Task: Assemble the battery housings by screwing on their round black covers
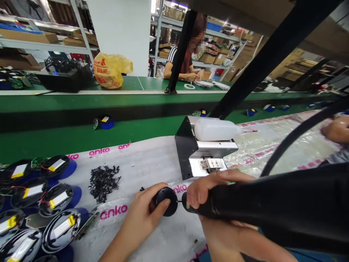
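Observation:
My left hand (143, 213) pinches a small round black disc-shaped part (171, 205) between thumb and fingers, tilted on edge above the wrapped table. My right hand (198, 190) is wrapped round a black electric screwdriver (245, 200), which lies level and runs out to the right edge. Its thin bit reaches the disc's rim side; whether a screw sits there is too small to tell. Just beyond my hands stands a silver and black screw feeder (187, 153), with a white plastic squeeze bottle (215, 130) lying on top.
A heap of small black pieces (104, 182) lies left of my hand. Further left are several round blue-black housings (58, 200) with batteries and wires. A green conveyor (141, 125) crosses behind. A person (188, 65) works opposite; another person's arm (338, 130) shows at right. A black post (245, 72) slants overhead.

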A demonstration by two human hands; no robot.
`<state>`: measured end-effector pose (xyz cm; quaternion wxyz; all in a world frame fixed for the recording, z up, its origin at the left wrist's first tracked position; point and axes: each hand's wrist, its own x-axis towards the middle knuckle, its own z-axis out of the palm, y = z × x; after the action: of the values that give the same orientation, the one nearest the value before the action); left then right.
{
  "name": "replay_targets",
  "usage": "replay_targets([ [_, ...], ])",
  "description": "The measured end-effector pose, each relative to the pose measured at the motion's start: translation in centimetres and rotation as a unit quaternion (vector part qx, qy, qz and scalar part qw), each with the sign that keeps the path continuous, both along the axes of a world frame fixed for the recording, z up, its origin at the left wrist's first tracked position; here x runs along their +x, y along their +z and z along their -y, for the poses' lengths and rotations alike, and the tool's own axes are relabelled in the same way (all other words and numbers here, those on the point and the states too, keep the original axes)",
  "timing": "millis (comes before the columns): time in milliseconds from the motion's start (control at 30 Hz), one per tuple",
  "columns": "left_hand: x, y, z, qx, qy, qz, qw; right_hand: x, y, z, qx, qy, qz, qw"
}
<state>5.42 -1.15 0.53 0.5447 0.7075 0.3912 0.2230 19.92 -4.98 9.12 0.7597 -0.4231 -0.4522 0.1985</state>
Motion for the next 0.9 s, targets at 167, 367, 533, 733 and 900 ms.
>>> replay_targets([
  [167, 0.0, 0.2, -0.1, 0.015, -0.006, 0.027, 1.000, -0.6, -1.3, -0.7, 0.042, 0.014, -0.008, 0.999],
  [367, 0.1, 0.3, 0.1, 0.018, -0.001, 0.023, 1.000, -1.2, -1.3, -0.3, 0.046, 0.003, 0.035, 0.998],
  [533, 0.2, 0.2, 0.0, 0.022, 0.004, 0.019, 1.000, -1.7, -2.3, -0.2, 0.056, -0.040, 0.022, 0.997],
  [733, 0.0, -0.3, 0.2, 0.046, 0.015, 0.027, 0.998, -0.8, -2.6, 0.6, 0.081, -0.069, -0.041, 0.993],
  [900, -0.3, -0.7, 0.1, 0.068, 0.030, 0.004, 0.997, 5.3, 0.6, 0.3, 0.075, -0.118, -0.043, 0.989],
])
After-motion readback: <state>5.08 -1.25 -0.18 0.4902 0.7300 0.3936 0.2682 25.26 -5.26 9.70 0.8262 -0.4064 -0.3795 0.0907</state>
